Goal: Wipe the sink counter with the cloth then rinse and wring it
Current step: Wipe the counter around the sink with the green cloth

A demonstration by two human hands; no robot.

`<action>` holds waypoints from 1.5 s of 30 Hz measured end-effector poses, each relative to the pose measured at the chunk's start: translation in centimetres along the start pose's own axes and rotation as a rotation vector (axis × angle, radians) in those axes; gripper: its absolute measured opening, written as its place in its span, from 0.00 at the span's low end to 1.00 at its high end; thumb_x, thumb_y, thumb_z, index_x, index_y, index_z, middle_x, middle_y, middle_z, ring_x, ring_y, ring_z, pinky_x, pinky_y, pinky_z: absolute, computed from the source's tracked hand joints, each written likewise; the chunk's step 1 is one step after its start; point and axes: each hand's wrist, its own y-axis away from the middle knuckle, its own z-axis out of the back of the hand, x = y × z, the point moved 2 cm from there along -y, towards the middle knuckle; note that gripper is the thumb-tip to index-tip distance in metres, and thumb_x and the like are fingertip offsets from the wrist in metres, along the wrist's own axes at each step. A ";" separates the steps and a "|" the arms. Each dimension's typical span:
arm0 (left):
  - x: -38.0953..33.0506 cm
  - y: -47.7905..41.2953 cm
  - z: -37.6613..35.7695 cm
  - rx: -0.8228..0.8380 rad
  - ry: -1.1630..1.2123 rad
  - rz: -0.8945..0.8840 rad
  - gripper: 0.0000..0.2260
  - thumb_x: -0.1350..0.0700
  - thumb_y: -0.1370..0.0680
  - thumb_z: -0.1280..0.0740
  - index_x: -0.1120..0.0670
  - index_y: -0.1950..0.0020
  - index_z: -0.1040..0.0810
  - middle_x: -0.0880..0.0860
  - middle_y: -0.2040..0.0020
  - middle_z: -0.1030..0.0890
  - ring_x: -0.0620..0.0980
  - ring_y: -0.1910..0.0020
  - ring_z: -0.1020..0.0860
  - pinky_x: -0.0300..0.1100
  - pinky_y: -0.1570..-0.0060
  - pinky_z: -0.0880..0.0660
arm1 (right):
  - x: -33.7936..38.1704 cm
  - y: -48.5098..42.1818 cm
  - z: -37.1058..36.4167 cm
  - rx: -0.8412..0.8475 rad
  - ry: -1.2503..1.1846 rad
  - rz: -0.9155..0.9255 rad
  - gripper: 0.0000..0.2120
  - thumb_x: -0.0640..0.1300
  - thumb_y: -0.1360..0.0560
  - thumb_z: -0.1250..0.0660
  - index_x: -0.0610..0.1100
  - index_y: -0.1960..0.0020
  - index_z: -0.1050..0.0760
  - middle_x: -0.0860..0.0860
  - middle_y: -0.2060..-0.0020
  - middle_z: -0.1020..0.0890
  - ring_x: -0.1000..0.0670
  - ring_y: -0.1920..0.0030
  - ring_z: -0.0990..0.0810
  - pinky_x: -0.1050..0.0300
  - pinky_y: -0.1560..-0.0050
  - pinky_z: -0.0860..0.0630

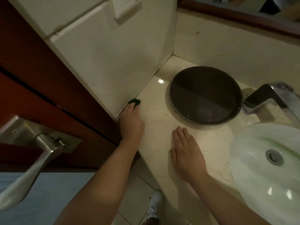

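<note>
My left hand [131, 123] presses a small dark cloth [135, 101] onto the pale stone counter [155, 127], right where the counter meets the left wall. Most of the cloth is hidden under my fingers; only its far end shows. My right hand [186, 151] lies flat on the counter, palm down with fingers together, holding nothing. It rests between the dark round basin [204, 95] and the counter's front edge. The white sink [259, 168] with its metal drain [274, 157] is to the right.
A chrome faucet [267, 99] stands behind the sink, close to the dark basin's right rim. A brown door with a metal lever handle [40, 153] is at the left. Tiled floor and a white shoe [155, 203] show below the counter edge.
</note>
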 end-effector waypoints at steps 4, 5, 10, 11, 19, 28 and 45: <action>0.4 3.8 1.1 0.027 0.101 0.101 0.28 0.73 0.26 0.46 0.58 0.28 0.31 0.56 0.26 0.32 0.54 0.26 0.38 0.45 0.27 0.40 | -0.1 0.4 1.9 -0.003 -0.230 0.022 0.30 0.54 0.21 0.56 0.44 0.21 0.47 0.49 0.22 0.45 0.48 0.22 0.48 0.55 0.24 0.52; -0.1 4.8 1.1 0.047 0.121 0.078 0.29 0.74 0.27 0.46 0.57 0.27 0.32 0.55 0.25 0.33 0.53 0.25 0.40 0.44 0.26 0.43 | -0.4 0.7 3.0 -0.095 -0.350 -0.050 0.28 0.52 0.20 0.50 0.45 0.22 0.43 0.48 0.23 0.40 0.47 0.23 0.42 0.54 0.25 0.47; -3.9 8.6 1.1 0.153 0.259 -0.041 0.27 0.71 0.26 0.43 0.57 0.27 0.32 0.51 0.26 0.32 0.48 0.24 0.42 0.32 0.28 0.53 | -4.8 -1.0 7.6 -0.601 -0.794 -0.654 0.23 0.46 0.26 0.40 0.45 0.32 0.31 0.45 0.38 0.23 0.44 0.38 0.25 0.44 0.37 0.27; -4.6 8.7 1.0 0.196 0.290 -0.073 0.27 0.71 0.26 0.42 0.57 0.28 0.31 0.51 0.27 0.32 0.47 0.24 0.41 0.30 0.29 0.54 | -5.5 -2.0 8.3 -0.592 -0.866 -0.707 0.23 0.46 0.27 0.40 0.45 0.33 0.30 0.45 0.40 0.22 0.42 0.40 0.24 0.45 0.38 0.26; -7.8 8.6 -0.6 0.486 0.494 -0.315 0.22 0.66 0.25 0.43 0.54 0.33 0.23 0.48 0.28 0.29 0.45 0.29 0.33 0.39 0.27 0.39 | -6.0 -6.3 8.9 -0.505 -1.073 -0.756 0.22 0.40 0.24 0.40 0.48 0.31 0.29 0.50 0.40 0.20 0.48 0.42 0.24 0.53 0.40 0.28; -11.7 7.5 -0.1 0.450 0.953 0.040 0.12 0.65 0.26 0.36 0.53 0.50 0.17 0.47 0.49 0.17 0.44 0.48 0.20 0.41 0.44 0.23 | -5.8 -0.8 9.1 -0.448 -0.667 -0.691 0.22 0.46 0.21 0.41 0.49 0.27 0.32 0.49 0.29 0.29 0.50 0.30 0.31 0.61 0.33 0.38; -7.1 5.8 -3.6 0.368 -0.273 -0.263 0.30 0.48 0.19 0.50 0.62 0.22 0.52 0.60 0.21 0.50 0.58 0.22 0.50 0.54 0.24 0.49 | -11.0 -5.3 6.0 -0.216 -0.207 -0.501 0.32 0.43 0.27 0.37 0.37 0.25 0.39 0.40 0.24 0.41 0.38 0.23 0.50 0.48 0.24 0.53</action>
